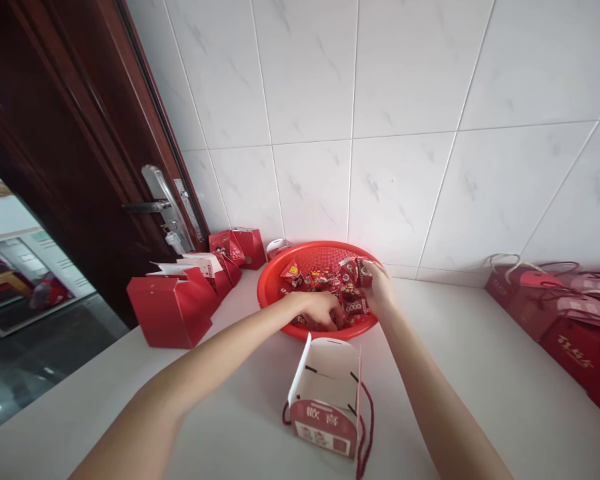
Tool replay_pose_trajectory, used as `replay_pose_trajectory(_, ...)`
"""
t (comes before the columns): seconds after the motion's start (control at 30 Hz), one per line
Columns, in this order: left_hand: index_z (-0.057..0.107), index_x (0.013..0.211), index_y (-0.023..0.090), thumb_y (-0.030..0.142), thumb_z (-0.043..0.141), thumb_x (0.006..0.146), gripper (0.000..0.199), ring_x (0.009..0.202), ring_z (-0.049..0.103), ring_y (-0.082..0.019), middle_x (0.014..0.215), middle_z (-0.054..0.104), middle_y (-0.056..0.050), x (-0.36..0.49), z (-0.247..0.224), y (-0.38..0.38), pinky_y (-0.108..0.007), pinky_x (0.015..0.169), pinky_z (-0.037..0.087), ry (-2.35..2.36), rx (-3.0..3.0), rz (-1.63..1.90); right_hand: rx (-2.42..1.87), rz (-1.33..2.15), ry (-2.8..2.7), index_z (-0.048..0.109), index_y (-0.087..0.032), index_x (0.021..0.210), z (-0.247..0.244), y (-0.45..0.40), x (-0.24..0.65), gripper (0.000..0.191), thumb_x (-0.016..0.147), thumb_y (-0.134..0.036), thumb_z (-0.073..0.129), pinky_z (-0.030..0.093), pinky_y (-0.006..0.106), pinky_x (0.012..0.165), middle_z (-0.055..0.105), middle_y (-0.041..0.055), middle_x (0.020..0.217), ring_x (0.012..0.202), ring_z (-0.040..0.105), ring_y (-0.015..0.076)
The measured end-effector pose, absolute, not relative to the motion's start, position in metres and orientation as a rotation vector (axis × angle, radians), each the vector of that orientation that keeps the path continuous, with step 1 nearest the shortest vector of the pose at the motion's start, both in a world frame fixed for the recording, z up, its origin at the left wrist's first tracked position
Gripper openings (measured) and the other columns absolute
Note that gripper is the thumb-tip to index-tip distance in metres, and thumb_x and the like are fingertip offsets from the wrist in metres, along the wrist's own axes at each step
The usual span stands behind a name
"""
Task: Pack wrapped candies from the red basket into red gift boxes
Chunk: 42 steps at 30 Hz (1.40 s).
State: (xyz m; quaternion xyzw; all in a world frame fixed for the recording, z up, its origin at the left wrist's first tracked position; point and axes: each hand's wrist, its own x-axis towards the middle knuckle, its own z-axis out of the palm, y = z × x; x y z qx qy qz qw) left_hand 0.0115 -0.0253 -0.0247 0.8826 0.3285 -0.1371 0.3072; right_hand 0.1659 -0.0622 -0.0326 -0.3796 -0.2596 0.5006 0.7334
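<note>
A red plastic basket (320, 248) on the white table holds many red-wrapped sweets (323, 279). My left hand (323, 310) reaches down among the sweets at the basket's front, its fingers curled and their tips hidden. At the basket's right side, my right hand (379, 285) is closed on a red wrapped packet (363, 273). Nearer to me than the basket stands a red and white gift box (324, 427), its top open and its inside showing white, with a dark red cord handle at its sides.
Several red boxes (173, 310) stand along the table's left edge near a dark door (80, 120). Red gift bags (570, 333) with cord handles lie at the right. Behind the basket rises a tiled wall (310, 80).
</note>
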Motion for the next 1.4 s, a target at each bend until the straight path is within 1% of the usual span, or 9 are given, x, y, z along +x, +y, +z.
replay_pose_trajectory(0.17,0.080,0.090,0.022,0.020,0.066,0.067,0.026,0.073,0.067,-0.018,0.087,0.076,-0.001,0.010,-0.022,-0.026,-0.022,0.057,0.048,0.846,2.384,-0.312,-0.823,1.111,-0.575,0.068,-0.023,0.069,-0.033,-0.062,0.166,0.015,0.061,-0.033,0.075,0.046,0.026,0.046,0.071,-0.0025,0.066,0.058,0.063,0.0175)
replay_pose_trajectory(0.37,0.080,0.088,0.022,0.017,0.071,0.059,0.030,0.067,0.065,-0.018,0.084,0.075,-0.001,0.010,-0.024,-0.025,-0.023,0.053,0.046,0.888,2.284,-0.340,-0.823,1.120,-0.573,0.068,-0.023,0.070,-0.034,-0.061,0.166,0.014,0.062,-0.033,0.075,0.046,0.026,0.046,0.070,-0.0028,0.065,0.057,0.063,0.0176)
replay_pose_trajectory(0.5,0.078,0.083,0.020,0.019,0.068,0.062,0.023,0.061,0.065,-0.017,0.075,0.073,-0.001,0.007,-0.025,-0.024,-0.023,0.051,0.046,0.944,2.221,-0.267,-0.815,1.111,-0.559,0.068,-0.023,0.068,-0.032,-0.061,0.165,0.012,0.061,-0.031,0.074,0.047,0.026,0.048,0.071,-0.0024,0.065,0.060,0.064,0.0179)
replay_pose_trajectory(0.63,0.073,0.072,0.018,0.019,0.062,0.068,0.011,0.061,0.058,-0.015,0.068,0.068,0.001,0.002,-0.018,-0.016,-0.024,0.056,0.042,0.977,2.297,0.010,-0.810,1.107,-0.544,0.068,-0.023,0.071,-0.032,-0.060,0.165,0.013,0.061,-0.031,0.074,0.047,0.027,0.048,0.072,-0.0028,0.067,0.060,0.065,0.0183)
replay_pose_trajectory(0.77,0.065,0.063,0.016,0.021,0.053,0.075,0.018,0.063,0.052,-0.014,0.063,0.060,0.002,-0.003,-0.012,-0.006,-0.025,0.061,0.038,1.038,2.332,0.329,-0.789,1.115,-0.552,0.067,-0.023,0.069,-0.032,-0.061,0.165,0.015,0.061,-0.033,0.075,0.048,0.027,0.049,0.070,-0.0029,0.065,0.060,0.064,0.0177)
replay_pose_trajectory(0.93,0.068,0.067,0.016,0.026,0.053,0.077,0.021,0.064,0.053,-0.014,0.066,0.063,0.002,-0.006,-0.012,-0.004,-0.026,0.064,0.040,1.068,2.288,0.472,-0.785,1.120,-0.550,0.069,-0.023,0.072,-0.031,-0.062,0.165,0.017,0.059,-0.032,0.076,0.046,0.025,0.047,0.071,-0.0029,0.067,0.061,0.063,0.0175)
replay_pose_trajectory(1.17,0.076,0.083,0.016,0.030,0.055,0.079,0.026,0.079,0.063,-0.020,0.079,0.074,-0.001,-0.007,-0.014,-0.003,-0.029,0.072,0.046,1.138,2.260,0.541,-0.803,1.113,-0.558,0.070,-0.024,0.074,-0.032,-0.062,0.165,0.016,0.061,-0.032,0.075,0.043,0.025,0.044,0.072,-0.0016,0.069,0.063,0.065,0.0191)
replay_pose_trajectory(1.3,0.076,0.077,0.016,0.027,0.058,0.077,0.022,0.077,0.063,-0.021,0.077,0.073,-0.003,-0.008,-0.012,-0.003,-0.029,0.070,0.045,1.221,2.246,0.545,-0.814,1.119,-0.566,0.070,-0.024,0.075,-0.031,-0.063,0.165,0.016,0.062,-0.032,0.075,0.043,0.025,0.044,0.072,-0.0023,0.070,0.062,0.065,0.0190)
replay_pose_trajectory(1.4,0.075,0.071,0.016,0.031,0.062,0.077,0.020,0.071,0.060,-0.019,0.069,0.070,-0.001,-0.008,-0.011,-0.004,-0.028,0.066,0.043,1.256,2.240,0.541,-0.809,1.123,-0.564,0.070,-0.024,0.074,-0.030,-0.064,0.165,0.015,0.062,-0.031,0.074,0.045,0.026,0.045,0.072,-0.0028,0.068,0.062,0.065,0.0186)
